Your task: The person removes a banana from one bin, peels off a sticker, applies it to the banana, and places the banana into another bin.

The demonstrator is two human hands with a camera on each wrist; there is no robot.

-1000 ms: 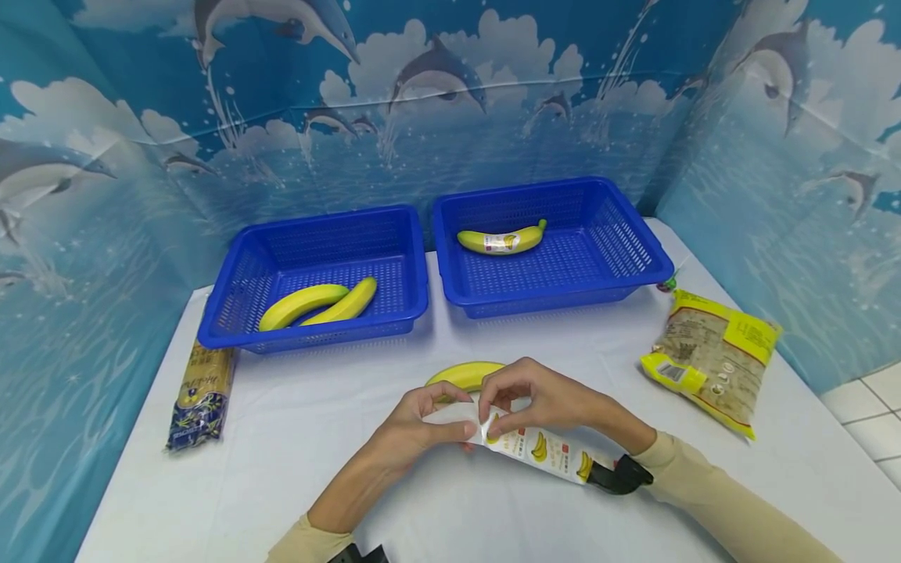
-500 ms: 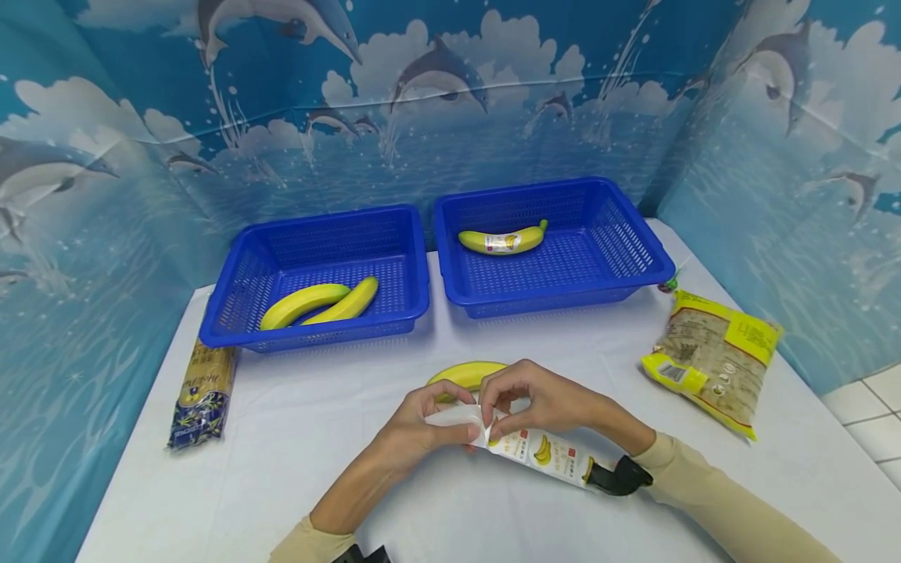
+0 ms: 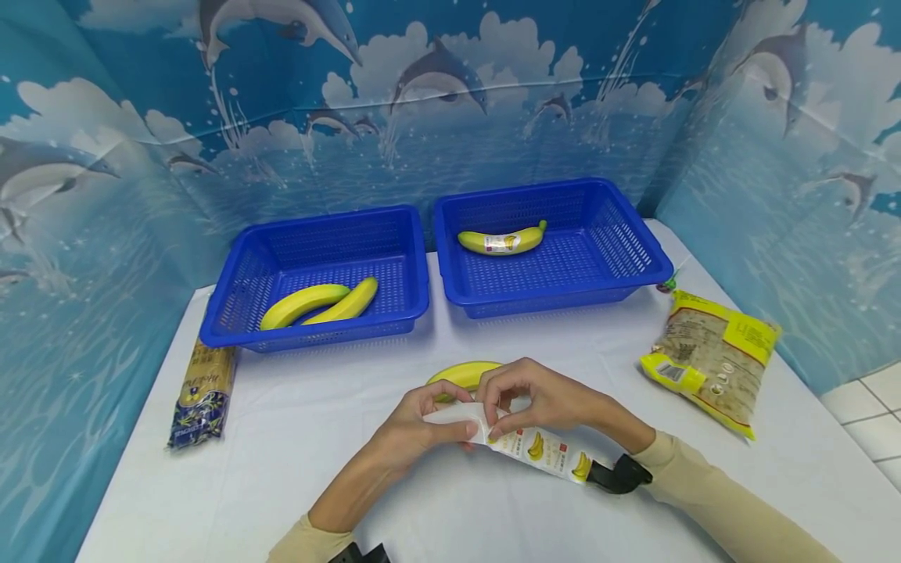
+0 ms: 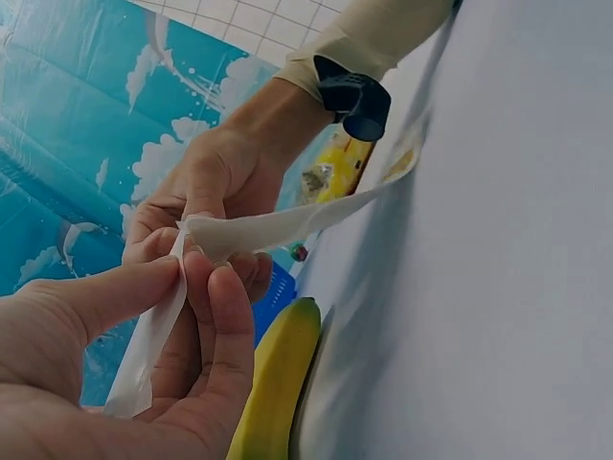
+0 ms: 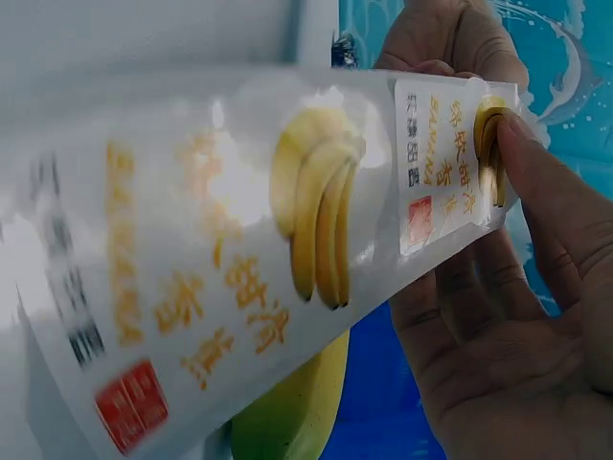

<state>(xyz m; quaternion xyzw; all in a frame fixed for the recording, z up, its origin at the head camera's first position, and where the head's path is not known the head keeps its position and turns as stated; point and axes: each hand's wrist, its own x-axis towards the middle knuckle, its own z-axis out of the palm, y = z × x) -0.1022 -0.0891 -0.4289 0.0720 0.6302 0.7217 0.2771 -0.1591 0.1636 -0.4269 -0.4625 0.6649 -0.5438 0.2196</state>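
A strip of banana-printed sticker labels [image 3: 542, 453] stretches between the two hands in the head view. My left hand [image 3: 414, 422] pinches its blank white end between thumb and fingers. Close beside it, my right hand [image 3: 540, 397] pinches the strip where it bends, at the edge of one label. The right wrist view shows that label [image 5: 445, 163] under the right thumb, with the printed strip running off to the left. Behind the hands a yellow banana [image 3: 461, 374] lies on the white table, partly hidden by them.
Two bananas lie in the left blue basket [image 3: 317, 338]. In the right blue basket [image 3: 556, 299] sits one labelled banana [image 3: 501, 242]. A gold-and-blue packet [image 3: 202, 395] is at the left, and a yellow-and-clear bag [image 3: 714, 360] at the right.
Both hands stay almost in place, pinching the strip. The strip's printed part and the bend between the fingers shift only slightly.
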